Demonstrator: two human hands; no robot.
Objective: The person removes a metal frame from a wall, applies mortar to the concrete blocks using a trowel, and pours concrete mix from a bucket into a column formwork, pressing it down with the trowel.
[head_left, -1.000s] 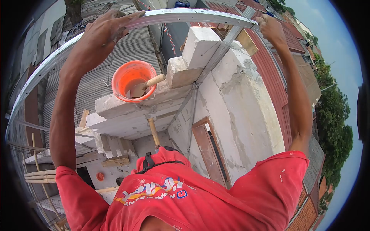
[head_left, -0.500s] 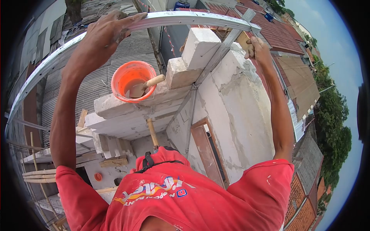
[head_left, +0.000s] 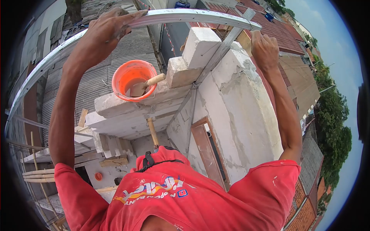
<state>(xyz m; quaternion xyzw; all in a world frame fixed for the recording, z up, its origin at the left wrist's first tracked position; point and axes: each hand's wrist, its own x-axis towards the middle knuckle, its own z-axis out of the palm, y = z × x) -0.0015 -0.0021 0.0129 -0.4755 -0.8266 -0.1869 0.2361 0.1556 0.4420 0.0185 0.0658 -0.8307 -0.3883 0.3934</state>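
A long silvery metal channel point(head_left: 185, 16) runs across the top of the view and down the left side. My left hand point(head_left: 106, 36) is wrapped over it, with the forefinger lying along its top. At the channel's right end, my right hand point(head_left: 265, 50) is closed, its fingers curled and its thumb side against or just below the end. Whatever those fingers pinch is hidden. Under that end an upright metal post point(head_left: 231, 37) meets the channel beside white blocks point(head_left: 200, 48). Between my arms stands an orange bucket point(head_left: 122, 94) holding a trowel point(head_left: 155, 80) with a wooden handle.
The bucket rests on an unfinished block wall point(head_left: 111, 106). A plastered wall point(head_left: 250, 104) stands to the right, with a brown door frame point(head_left: 208, 150) below. A wooden handle point(head_left: 153, 133) sticks up near my waist. Bamboo poles point(head_left: 38, 176) lie lower left; corrugated roofing point(head_left: 100, 81) lies beyond.
My right hand has risen and turned, moving from below the channel's end to right up against or just under it. My left hand and the channel have hardly moved.
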